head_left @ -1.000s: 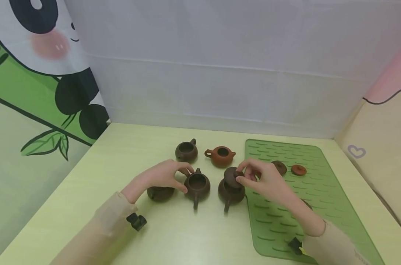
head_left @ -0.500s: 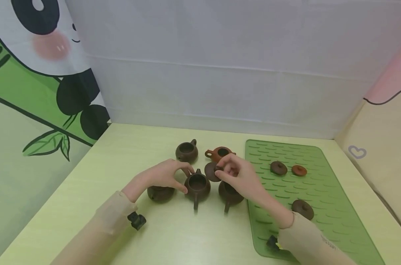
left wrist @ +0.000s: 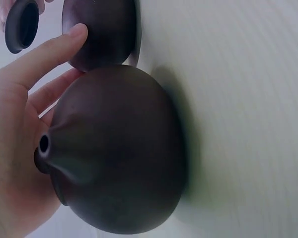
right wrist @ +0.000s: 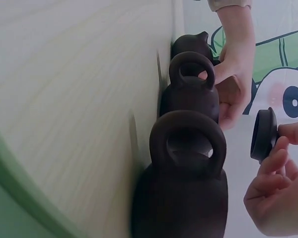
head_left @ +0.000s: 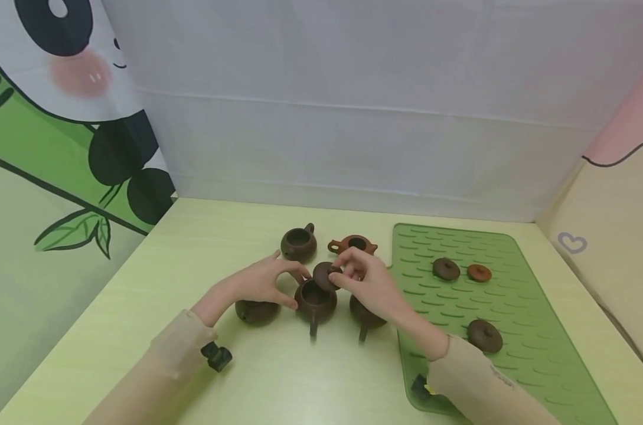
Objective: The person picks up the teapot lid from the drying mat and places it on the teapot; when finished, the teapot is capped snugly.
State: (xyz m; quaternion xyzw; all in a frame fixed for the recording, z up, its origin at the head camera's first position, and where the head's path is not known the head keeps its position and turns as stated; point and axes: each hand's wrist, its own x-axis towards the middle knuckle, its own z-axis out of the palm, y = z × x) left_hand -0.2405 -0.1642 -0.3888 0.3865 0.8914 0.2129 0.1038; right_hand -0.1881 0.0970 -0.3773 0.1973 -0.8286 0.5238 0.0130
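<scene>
Over the open mouth of a dark brown teapot, my right hand pinches a round dark lid by its knob. The lid hangs tilted above the rim in the right wrist view, apart from the pot. My left hand steadies that same teapot, thumb on the near side and fingers at the far side. Under the left hand sits another dark teapot, its lid on and spout facing the wrist camera. To the right, a lidless dark teapot is partly covered by my right hand.
Behind stand an open dark teapot and a reddish-brown teapot, partly hidden. On the green mat at right lie two dark lids, one farther and one nearer, plus a reddish lid. A white cloth wall closes the back.
My right hand has carried the dark lid left, from above the right-hand teapot to above the middle one. The left hand stays at the middle teapot.
</scene>
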